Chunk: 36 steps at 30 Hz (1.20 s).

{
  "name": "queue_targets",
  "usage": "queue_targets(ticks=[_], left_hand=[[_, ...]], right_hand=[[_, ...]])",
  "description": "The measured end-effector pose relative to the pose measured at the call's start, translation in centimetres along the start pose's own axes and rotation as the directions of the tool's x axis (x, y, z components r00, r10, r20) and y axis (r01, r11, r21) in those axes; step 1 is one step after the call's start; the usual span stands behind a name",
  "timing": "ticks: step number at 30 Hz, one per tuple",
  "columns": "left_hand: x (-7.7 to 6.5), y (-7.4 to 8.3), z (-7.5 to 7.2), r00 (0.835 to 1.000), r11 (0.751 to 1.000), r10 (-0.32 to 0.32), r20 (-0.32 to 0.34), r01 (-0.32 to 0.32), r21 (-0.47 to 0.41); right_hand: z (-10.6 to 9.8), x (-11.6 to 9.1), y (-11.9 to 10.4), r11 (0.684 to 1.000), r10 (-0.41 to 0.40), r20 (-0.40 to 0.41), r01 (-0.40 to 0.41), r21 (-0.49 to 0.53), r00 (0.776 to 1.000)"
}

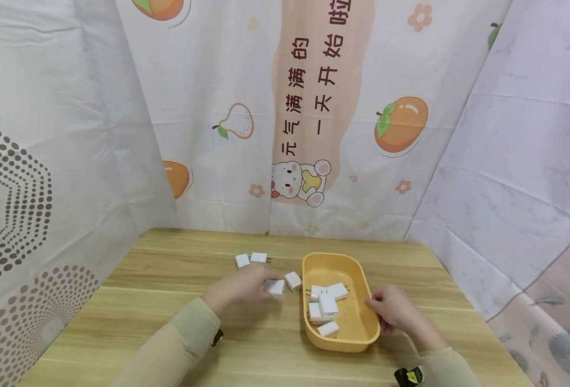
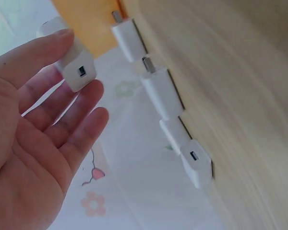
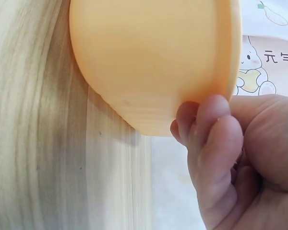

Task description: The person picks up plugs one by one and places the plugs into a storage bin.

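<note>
My left hand (image 1: 248, 284) pinches a white USB charger plug (image 1: 275, 288) between thumb and fingers, just above the table. The left wrist view shows a USB port in the end of this charger (image 2: 79, 67). On its right side, the orange plastic basket (image 1: 370, 328) has its rim gripped by my right hand (image 1: 395, 307). Several white chargers (image 1: 327, 304) lie in a loose heap inside the basket. Outside it, a charger (image 1: 293, 280) rests close to the basket's left wall. Two more chargers (image 1: 259, 257) lie behind my left hand.
The wooden table (image 1: 168, 279) carries everything. Behind it hangs a white curtain (image 1: 226, 172) printed with fruit and characters, and more curtains (image 1: 517, 177) close off both sides. Dark bands (image 1: 408, 376) sit at the wrists.
</note>
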<state>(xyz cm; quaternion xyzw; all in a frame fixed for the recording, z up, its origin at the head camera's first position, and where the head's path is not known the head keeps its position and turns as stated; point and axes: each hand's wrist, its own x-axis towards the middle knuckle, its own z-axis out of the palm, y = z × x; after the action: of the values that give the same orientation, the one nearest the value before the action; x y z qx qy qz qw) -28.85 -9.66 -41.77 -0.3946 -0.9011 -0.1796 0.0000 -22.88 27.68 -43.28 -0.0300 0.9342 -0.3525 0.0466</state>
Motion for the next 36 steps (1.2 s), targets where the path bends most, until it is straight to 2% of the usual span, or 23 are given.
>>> queue_targets(ticks=[9, 13, 23, 29, 36], left_hand=[[-0.9, -0.6, -1.4, 0.990, 0.999, -0.020, -0.139, 0.023, 0.022], [-1.1, -0.7, -1.6, 0.984, 1.000, -0.023, -0.177, 0.025, 0.013], [-1.0, 0.0, -1.6, 0.982, 0.998, 0.030, -0.188, -0.019, 0.058], [-0.5, 0.3, -1.0, 0.985, 0.999, 0.022, -0.172, -0.014, 0.050], [0.6, 0.8, -0.3, 0.978, 0.998, 0.044, -0.202, -0.037, 0.041]], right_hand=[[-0.1, 0.1, -0.2, 0.999, -0.001, 0.011, 0.001, -0.033, 1.000], [-0.1, 0.2, -0.1, 0.999, -0.001, 0.017, 0.001, -0.035, 1.000], [-0.1, 0.2, -0.2, 0.999, -0.035, 0.022, 0.036, -0.034, 0.999], [-0.1, 0.1, -0.3, 0.998, -0.036, 0.027, 0.037, -0.043, 0.999], [-0.1, 0.1, -0.1, 0.998, -0.040, 0.030, 0.041, -0.047, 0.999]])
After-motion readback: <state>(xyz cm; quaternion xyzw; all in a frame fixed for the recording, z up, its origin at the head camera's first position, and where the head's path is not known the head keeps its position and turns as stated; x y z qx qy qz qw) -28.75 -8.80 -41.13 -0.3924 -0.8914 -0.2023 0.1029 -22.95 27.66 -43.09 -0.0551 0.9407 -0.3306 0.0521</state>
